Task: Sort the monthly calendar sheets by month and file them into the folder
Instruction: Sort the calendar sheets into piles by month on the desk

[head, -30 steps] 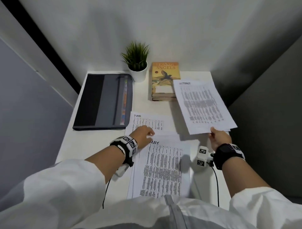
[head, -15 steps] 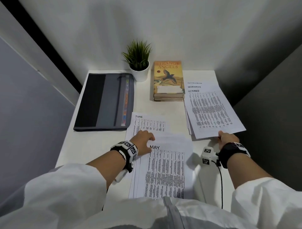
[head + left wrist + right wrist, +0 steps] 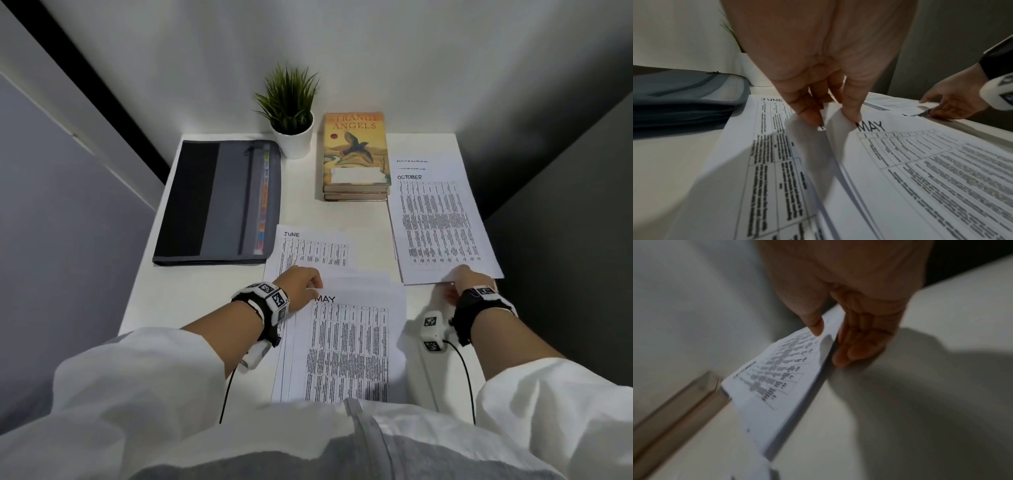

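Note:
The dark grey folder [image 3: 215, 202] lies closed at the back left of the white desk [image 3: 164, 308]. In front of me a MAY sheet [image 3: 349, 346] tops a stack, overlapping a JUNE sheet [image 3: 311, 250]. My left hand [image 3: 301, 284] pinches the MAY sheet's [image 3: 920, 162] top left corner, which is bent up between thumb and finger [image 3: 836, 123]. On the right, an OCTOBER sheet [image 3: 438, 229] lies on two other sheets. My right hand [image 3: 462, 281] holds its near edge, thumb on top and fingers underneath [image 3: 830, 342]; that edge of the OCTOBER sheet [image 3: 777, 378] is slightly raised.
A small potted plant [image 3: 291, 113] and two stacked books [image 3: 356, 154] stand at the back against the wall. The right pile reaches the desk's right edge [image 3: 479, 219]. Walls close in the desk at the back and on the right.
My right hand has brought the OCTOBER sheet down from the air onto the right-hand pile. My left hand has stayed at the MAY sheet's corner.

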Motion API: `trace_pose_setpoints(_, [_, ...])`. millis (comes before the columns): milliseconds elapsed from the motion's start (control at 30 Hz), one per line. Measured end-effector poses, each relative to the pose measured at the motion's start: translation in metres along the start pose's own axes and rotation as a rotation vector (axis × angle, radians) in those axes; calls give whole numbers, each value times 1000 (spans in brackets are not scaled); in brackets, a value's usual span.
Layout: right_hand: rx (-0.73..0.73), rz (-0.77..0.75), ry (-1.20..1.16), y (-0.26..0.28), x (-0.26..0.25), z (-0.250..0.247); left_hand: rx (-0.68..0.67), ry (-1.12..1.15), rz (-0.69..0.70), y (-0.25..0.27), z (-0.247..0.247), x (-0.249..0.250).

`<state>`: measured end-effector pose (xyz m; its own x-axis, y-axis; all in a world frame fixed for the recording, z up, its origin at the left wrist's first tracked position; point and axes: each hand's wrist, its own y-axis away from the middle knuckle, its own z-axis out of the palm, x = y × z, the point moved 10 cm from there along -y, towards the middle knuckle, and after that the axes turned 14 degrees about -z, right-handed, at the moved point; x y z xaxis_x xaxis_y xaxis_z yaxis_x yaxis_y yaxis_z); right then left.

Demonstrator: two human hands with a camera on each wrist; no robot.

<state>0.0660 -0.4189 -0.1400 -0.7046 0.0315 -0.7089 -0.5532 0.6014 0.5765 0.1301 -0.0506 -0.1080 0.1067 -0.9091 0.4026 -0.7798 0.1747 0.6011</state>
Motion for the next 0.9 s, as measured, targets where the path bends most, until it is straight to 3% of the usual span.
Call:
trace_pose_setpoints(100, [-54, -63, 401, 12, -12, 2, 18, 78, 2, 2, -7, 0])
trace_pose_setpoints(200, [-221, -421, 634, 41, -46, 56, 50, 136, 5, 5, -16, 2])
trace_pose_setpoints(300, [-495, -794, 583, 102, -66, 129, 38, 166, -23, 6, -20, 2])
trace_pose_setpoints(367, [-657, -970, 715, 140, -63, 166, 35, 193, -43, 8, -21, 2])
trace_pose_setpoints(433, [-694, -1076, 934, 157, -55, 187, 24, 212, -56, 11, -20, 1])
trace_pose_setpoints(533, [-639, -1126, 940, 165, -57, 191, -2, 204, -55, 16, -16, 1])
trace_pose_setpoints(767, [-660, -1109, 843, 172, -50, 177, -74, 245, -75, 25, -10, -6])
trace_pose_setpoints(900, [-678, -1124, 817, 175, -35, 169, -1, 261, -74, 29, -7, -15])
